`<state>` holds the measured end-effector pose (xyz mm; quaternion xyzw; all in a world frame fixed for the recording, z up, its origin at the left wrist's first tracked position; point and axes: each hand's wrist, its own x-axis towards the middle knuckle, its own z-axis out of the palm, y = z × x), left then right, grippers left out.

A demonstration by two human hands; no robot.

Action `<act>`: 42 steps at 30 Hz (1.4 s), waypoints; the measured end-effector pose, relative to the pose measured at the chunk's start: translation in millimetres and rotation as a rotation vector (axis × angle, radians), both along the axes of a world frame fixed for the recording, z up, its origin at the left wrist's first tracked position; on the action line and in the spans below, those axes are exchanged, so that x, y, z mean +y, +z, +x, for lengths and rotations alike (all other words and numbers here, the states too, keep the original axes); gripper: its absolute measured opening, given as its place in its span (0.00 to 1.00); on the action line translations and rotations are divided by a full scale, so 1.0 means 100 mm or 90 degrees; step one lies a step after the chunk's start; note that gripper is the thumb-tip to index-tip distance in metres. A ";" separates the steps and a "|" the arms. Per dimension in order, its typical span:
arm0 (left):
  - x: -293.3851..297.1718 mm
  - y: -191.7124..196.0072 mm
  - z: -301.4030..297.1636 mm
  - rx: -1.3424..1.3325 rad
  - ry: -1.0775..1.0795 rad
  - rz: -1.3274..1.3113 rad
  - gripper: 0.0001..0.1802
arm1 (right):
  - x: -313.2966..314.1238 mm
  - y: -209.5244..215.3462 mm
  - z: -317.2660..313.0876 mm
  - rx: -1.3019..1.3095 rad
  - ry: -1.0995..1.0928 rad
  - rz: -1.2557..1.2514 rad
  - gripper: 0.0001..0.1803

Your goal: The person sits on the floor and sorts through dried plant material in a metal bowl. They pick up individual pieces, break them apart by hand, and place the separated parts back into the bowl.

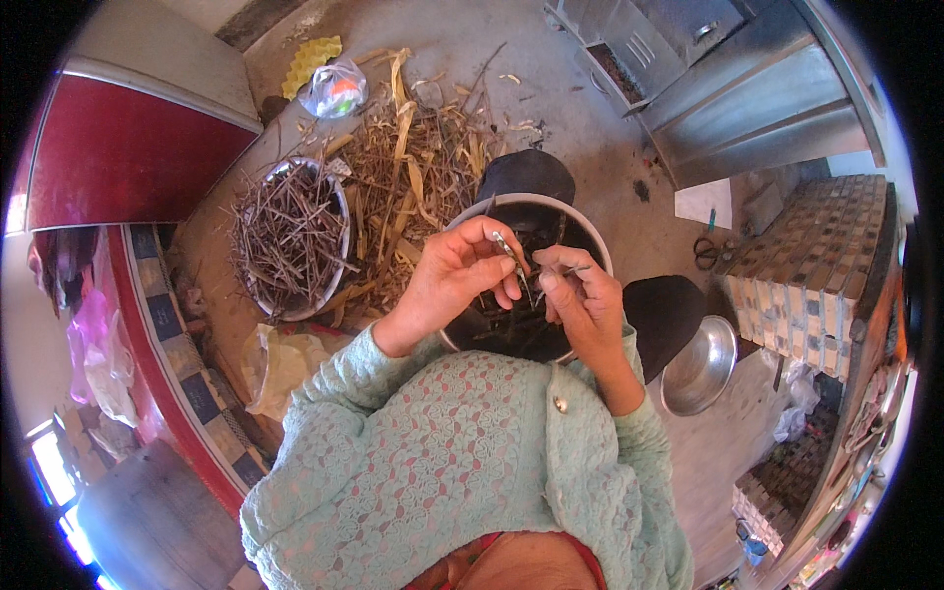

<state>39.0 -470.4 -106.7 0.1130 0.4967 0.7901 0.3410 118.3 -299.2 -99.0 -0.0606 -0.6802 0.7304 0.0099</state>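
My left hand (470, 267) pinches a slim, pointed, mottled pale-and-dark strip (512, 258) between thumb and forefinger. Its exact kind I cannot make out. Close beside its lower end, my right hand (582, 295) is closed, thumb against the fingers; whatever it grips is hidden. Both hands are above a round tub (593, 228) with a pale rim, held between my knees. Dark, slender pieces (513, 329) lie inside, partly covered by my hands.
Left of the tub stands a metal basin (344, 221) heaped with dry twigs (293, 236). Dry stalks and husks (413, 157) litter the floor beyond. At right are an empty metal bowl (700, 366), scissors (705, 253), and a tiled stove block (811, 270). A metal cabinet (757, 98) stands far right.
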 end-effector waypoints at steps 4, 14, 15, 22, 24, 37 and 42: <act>0.04 -0.01 -0.01 -0.031 0.011 0.033 0.08 | 0.03 -0.02 -0.01 -0.029 0.015 0.031 0.10; 0.05 -0.05 -0.02 -0.025 0.007 0.040 0.08 | 0.01 0.10 -0.03 -0.139 0.013 0.054 0.09; 0.05 -0.05 -0.03 -0.024 0.005 0.041 0.07 | 0.01 0.11 -0.03 -0.146 0.016 0.064 0.08; 0.08 0.01 -0.02 0.053 -0.007 -0.008 0.12 | -0.04 0.05 -0.04 -0.035 -0.027 0.181 0.04; 0.08 0.05 -0.03 0.089 -0.004 -0.053 0.13 | -0.06 0.02 -0.04 0.007 -0.053 0.218 0.03; 0.04 0.18 -0.12 0.333 -0.037 -0.247 0.08 | 0.03 0.07 -0.02 0.021 -0.003 0.273 0.06; 0.05 0.12 -0.09 0.524 0.019 -0.314 0.10 | 0.11 0.08 -0.01 0.036 0.003 0.303 0.05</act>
